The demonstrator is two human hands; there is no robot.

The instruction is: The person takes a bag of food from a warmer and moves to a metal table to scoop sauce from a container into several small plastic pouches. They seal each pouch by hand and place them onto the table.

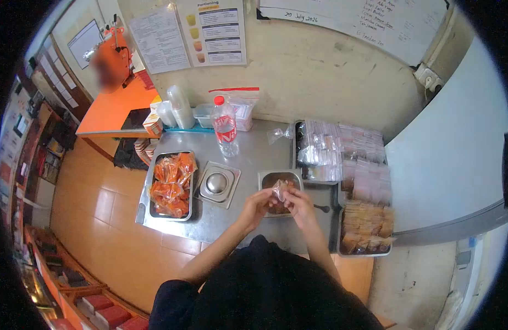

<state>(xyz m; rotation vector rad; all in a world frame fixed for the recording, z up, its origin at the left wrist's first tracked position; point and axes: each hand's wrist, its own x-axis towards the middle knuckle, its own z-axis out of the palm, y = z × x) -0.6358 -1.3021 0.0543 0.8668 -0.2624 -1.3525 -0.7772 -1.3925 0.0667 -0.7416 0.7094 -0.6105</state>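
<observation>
1. Over the pan (260,179), the left hand (257,209) and right hand (301,207) pinch a small plastic bag (279,188).
2. Packed bags (174,187) fill trays (177,219) either side; loose food (291,179) is unbagged.

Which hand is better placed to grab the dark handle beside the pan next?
Right, probably: the right hand is nearer the handle, which lies on that side of the pan. The left hand would cross over. Both hold the bag, so right must let go.
</observation>
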